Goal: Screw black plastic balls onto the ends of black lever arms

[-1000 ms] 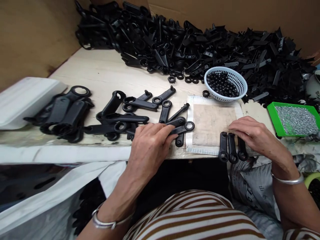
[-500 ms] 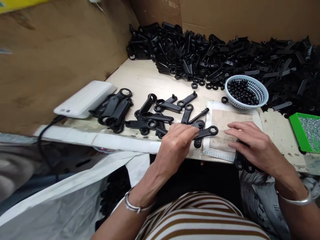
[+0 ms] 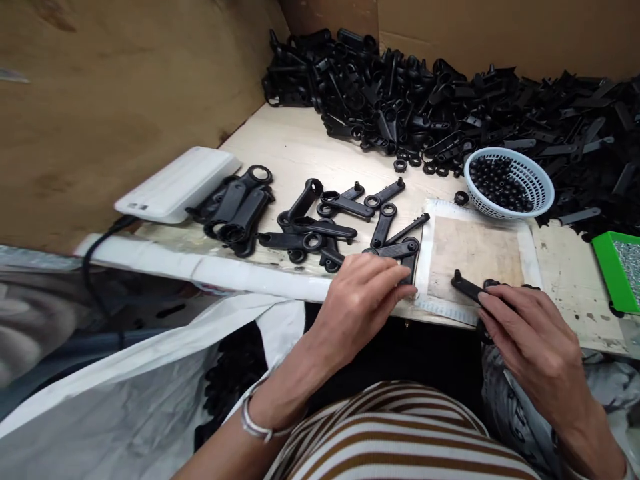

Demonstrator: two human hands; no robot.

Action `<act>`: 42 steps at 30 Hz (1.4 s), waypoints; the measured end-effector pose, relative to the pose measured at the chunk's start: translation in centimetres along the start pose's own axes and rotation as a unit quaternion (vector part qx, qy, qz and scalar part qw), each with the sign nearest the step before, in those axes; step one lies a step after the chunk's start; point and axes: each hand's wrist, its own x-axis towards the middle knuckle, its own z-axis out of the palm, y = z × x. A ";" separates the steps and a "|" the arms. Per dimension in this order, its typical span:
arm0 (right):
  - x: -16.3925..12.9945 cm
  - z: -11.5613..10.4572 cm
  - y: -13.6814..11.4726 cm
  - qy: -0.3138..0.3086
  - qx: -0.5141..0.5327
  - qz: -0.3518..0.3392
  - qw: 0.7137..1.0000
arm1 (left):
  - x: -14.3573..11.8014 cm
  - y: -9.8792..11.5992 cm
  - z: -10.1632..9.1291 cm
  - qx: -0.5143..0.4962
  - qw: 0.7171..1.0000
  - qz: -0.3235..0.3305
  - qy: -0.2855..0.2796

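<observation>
My left hand [image 3: 364, 300] rests at the table's front edge, fingers curled over the near ends of black plastic handle pieces [image 3: 395, 252]. My right hand [image 3: 530, 333] grips a bunch of black handle pieces [image 3: 467, 288] at the near edge of a worn square mat [image 3: 475, 250]; their tips poke out left of my fingers. Several more loose handle pieces [image 3: 320, 227] lie scattered left of the mat.
A big heap of black parts [image 3: 450, 100] fills the back of the table. A white basket of black beads [image 3: 507, 183] stands behind the mat, a green tray of small metal bits [image 3: 620, 267] at right. A white box [image 3: 175, 183] and a stack of handles [image 3: 240, 207] lie left.
My right hand has closed around the row of handles near the mat's edge and lifted them. My left hand slid toward the front edge. The view swung left.
</observation>
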 end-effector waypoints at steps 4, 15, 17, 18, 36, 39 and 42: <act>-0.7 1.1 -1.4 -0.001 -0.102 0.029 0.994 | -1.1 0.2 0.8 0.136 0.986 0.041 -0.081; -0.3 2.1 -4.4 -0.076 -0.130 0.061 0.987 | -0.6 0.3 1.3 0.026 0.992 0.080 -0.093; -0.1 2.4 -4.5 -0.089 -0.130 0.064 0.985 | 0.0 0.6 1.6 -0.010 0.993 0.084 -0.085; 0.0 2.5 -4.6 -0.091 -0.129 0.063 0.985 | 0.5 0.9 1.8 -0.016 0.993 0.090 -0.078; -0.1 1.6 -0.6 -0.134 -0.062 0.041 0.988 | 5.1 4.3 5.2 0.240 0.957 0.080 -0.145; -0.1 1.5 -0.5 -0.134 -0.089 0.049 0.986 | 4.9 4.6 5.5 0.238 0.959 0.066 -0.138; -0.2 1.2 -0.5 -0.138 -0.104 0.056 0.983 | 4.8 5.0 6.1 0.226 0.963 0.059 -0.135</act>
